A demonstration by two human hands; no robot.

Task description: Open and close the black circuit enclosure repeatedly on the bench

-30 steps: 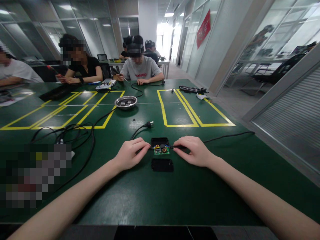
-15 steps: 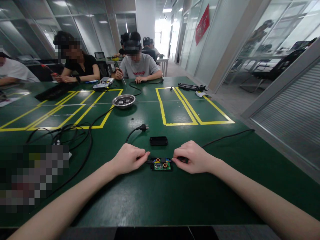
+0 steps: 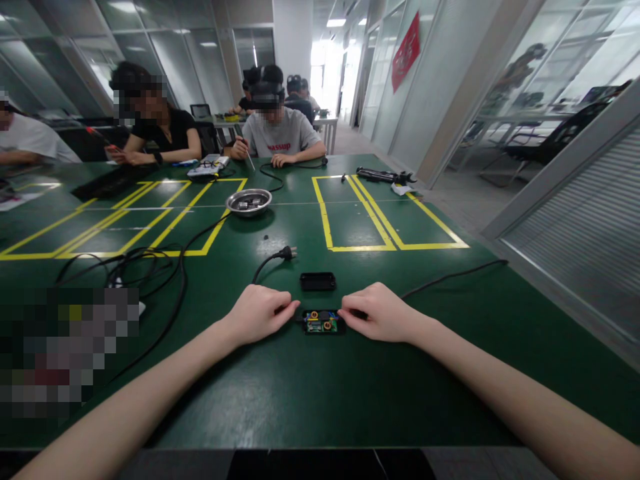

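Between my hands lies a small black plastic case (image 3: pixel 344 328), and a green circuit board (image 3: pixel 316 326) with copper-wound coils sits in it. My left hand (image 3: pixel 261 313) is closed at the case's left end, its fingers around a black power cord that shows only in part. At the right end, my right hand (image 3: pixel 377 313) is closed too, thumb and fingertips pinched where another black cable (image 3: pixel 450 275) enters; the grip itself is mostly hidden. Just beyond the case rests a matching black cover (image 3: pixel 317 281), hollow side up. Behind my left hand, the cord ends in a black plug (image 3: pixel 287 253).
A steel bowl (image 3: pixel 249 203) of metal parts stands farther back on the green table (image 3: pixel 320 400). Coiled black cables (image 3: pixel 135 267) lie left. Yellow tape rectangles (image 3: pixel 360 249) mark the tabletop. A black tool-like object (image 3: pixel 383 175) lies far right. Co-workers (image 3: pixel 280 133) sit across.
The circuit board has moved slightly away from me and now sits lower inside the black case. My right fingertips have shifted slightly left to the case's end. My left hand has barely moved.
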